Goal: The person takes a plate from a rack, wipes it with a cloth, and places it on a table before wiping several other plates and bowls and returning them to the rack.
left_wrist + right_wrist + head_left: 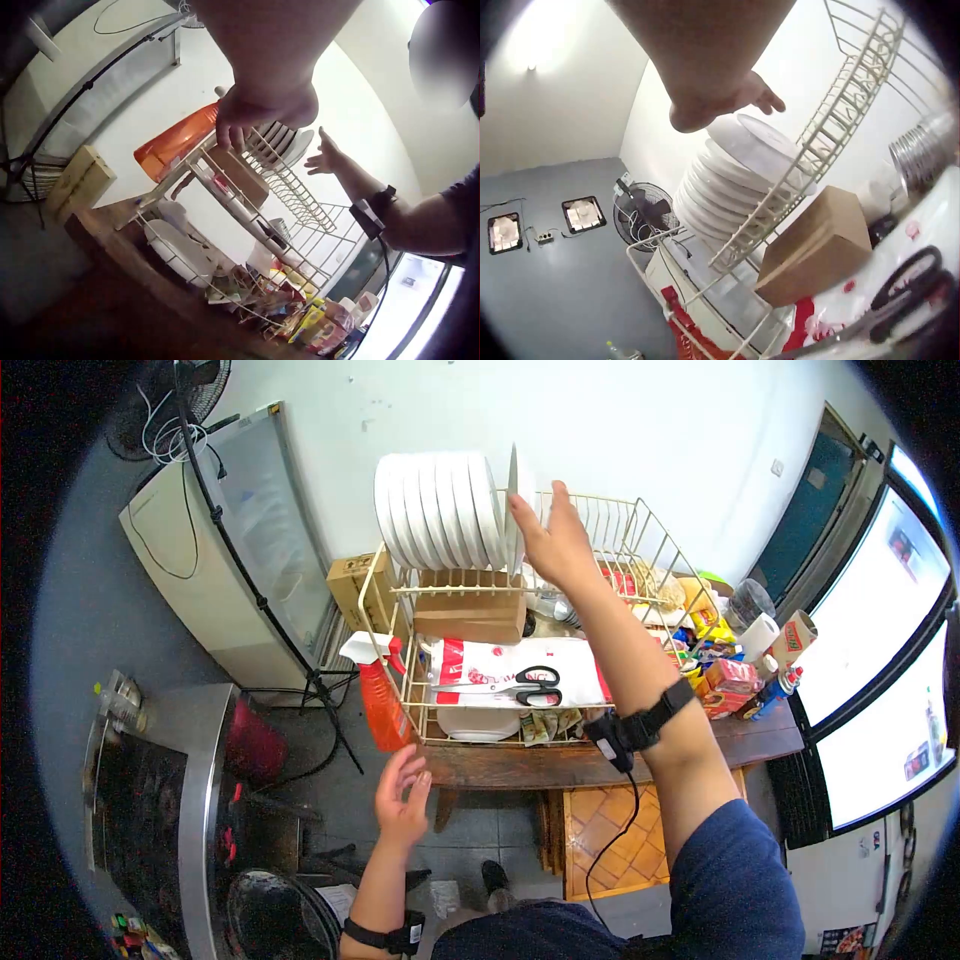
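Several white plates (430,510) stand on edge in a row on the upper tier of a cream wire dish rack (455,591). Just right of that row, one more white plate (514,495) stands upright. My right hand (556,548) is close beside this plate, thumb and fingers spread and nothing gripped. The right wrist view shows its fingers above the end plate (761,144). Low in front of the rack's left corner, my left hand (402,805) hangs with loosely bent fingers, holding nothing. An orange spray bottle (382,700) is just above it in the head view.
Black-handled scissors (538,687) lie on a red-and-white plastic package (480,660) in the rack, before a cardboard box (470,615). A white bowl (475,724) sits below. Packets and bottles crowd the wooden table (480,768) at right. A tripod pole (262,603) stands left.
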`<state>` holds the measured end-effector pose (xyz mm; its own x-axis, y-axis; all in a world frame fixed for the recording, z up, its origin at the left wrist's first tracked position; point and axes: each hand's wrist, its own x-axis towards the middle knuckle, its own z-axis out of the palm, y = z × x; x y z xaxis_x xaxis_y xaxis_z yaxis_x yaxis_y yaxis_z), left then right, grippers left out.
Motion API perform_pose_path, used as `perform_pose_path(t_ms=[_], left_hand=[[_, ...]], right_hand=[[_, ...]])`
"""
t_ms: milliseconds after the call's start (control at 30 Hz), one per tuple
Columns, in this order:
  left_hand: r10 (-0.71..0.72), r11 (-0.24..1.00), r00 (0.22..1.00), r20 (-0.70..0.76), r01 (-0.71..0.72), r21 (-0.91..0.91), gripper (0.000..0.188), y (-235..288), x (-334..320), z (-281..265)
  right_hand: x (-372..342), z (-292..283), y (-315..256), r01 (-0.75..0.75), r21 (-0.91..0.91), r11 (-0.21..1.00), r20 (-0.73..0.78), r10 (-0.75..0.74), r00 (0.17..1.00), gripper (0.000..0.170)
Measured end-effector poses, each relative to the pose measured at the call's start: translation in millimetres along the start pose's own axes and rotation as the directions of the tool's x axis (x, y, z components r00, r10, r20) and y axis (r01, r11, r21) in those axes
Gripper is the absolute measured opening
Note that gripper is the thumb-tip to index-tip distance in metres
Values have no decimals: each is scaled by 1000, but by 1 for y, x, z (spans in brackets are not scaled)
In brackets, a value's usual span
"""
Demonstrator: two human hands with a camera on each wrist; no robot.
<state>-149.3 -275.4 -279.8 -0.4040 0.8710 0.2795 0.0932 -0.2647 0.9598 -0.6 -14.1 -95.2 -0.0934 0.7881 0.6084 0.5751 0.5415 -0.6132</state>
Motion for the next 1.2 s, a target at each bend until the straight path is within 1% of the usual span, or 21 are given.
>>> perform_pose_path(t_ms=[67,200,267,333,400,467,533,567,633,767,800,833,900,967,1000,1033,1067,1100,1133,1167,1200], left_hand=[[-76,994,997,-4,76,81,41,-3,-20,-12],[-188,961,982,23,179,210,41,-8,-73,-27],[-288,927,957,38,268,261,42,-15,-105,-36],[-379,888,923,58,346,301,43,-29,-143,-47],[-463,847,883,84,412,335,44,-44,-184,-62],[-558,763,828,57,484,429,48,-35,-223,-73],[-563,713,826,2,485,506,50,-23,-268,-84],[-654,644,756,-41,584,494,54,-4,-285,-87],[-641,594,742,-197,641,486,55,7,-331,-97],[-627,468,580,-520,814,344,58,-16,-487,-131],[-599,448,521,-608,848,284,59,-32,-538,-134],[-546,434,539,-641,837,334,58,-63,-602,-142],[-506,439,372,-779,888,139,57,-64,-701,-124],[-545,494,-22,-838,799,-342,57,-21,-774,-98],[-530,478,-184,-828,741,-471,56,-12,-810,-78],[-517,459,-336,-788,668,-586,56,-3,-846,-59],[-494,443,-473,-730,585,-679,55,10,-877,-38],[-378,418,-548,-746,618,-666,52,8,-905,-13],[-428,414,-625,-652,506,-757,52,8,-931,12],[-481,413,-680,-553,381,-827,52,6,-954,35],[-534,410,-715,-451,247,-878,52,1,-972,55]], right_hand=[[-24,-2,10,162,46,986,-176,-152,973,67],[-103,-29,11,368,289,884,-260,-297,919,49],[-150,-40,24,413,251,876,-128,-393,911,45],[-200,-49,30,317,332,888,63,-357,932,42],[-245,-58,37,234,292,927,211,-301,930,39],[-300,-57,55,45,212,976,342,-117,932,40],[-353,-60,64,-166,208,964,577,16,816,41],[-380,-59,64,-168,195,966,635,6,772,40],[-431,-52,63,-72,170,983,751,-81,655,38],[-500,-49,-1,12,222,975,960,-221,173,43],[-518,-46,-16,56,285,957,952,-290,101,43],[-537,-43,-32,94,349,932,935,-353,27,44],[-575,-40,-63,98,422,901,905,-414,-98,46],[-617,-36,-86,84,434,897,891,-413,-190,45],[-638,-32,-92,77,429,900,886,-403,-228,45],[-660,-21,-93,266,493,829,857,-409,-314,47],[-674,-31,-113,297,434,850,876,-322,-360,49],[-691,-27,-116,353,345,869,888,-182,-422,50],[-710,-16,-113,426,253,869,889,-34,-457,51],[-737,25,-81,659,454,600,827,-8,-562,49],[-756,61,-52,757,612,230,769,51,-637,46]])
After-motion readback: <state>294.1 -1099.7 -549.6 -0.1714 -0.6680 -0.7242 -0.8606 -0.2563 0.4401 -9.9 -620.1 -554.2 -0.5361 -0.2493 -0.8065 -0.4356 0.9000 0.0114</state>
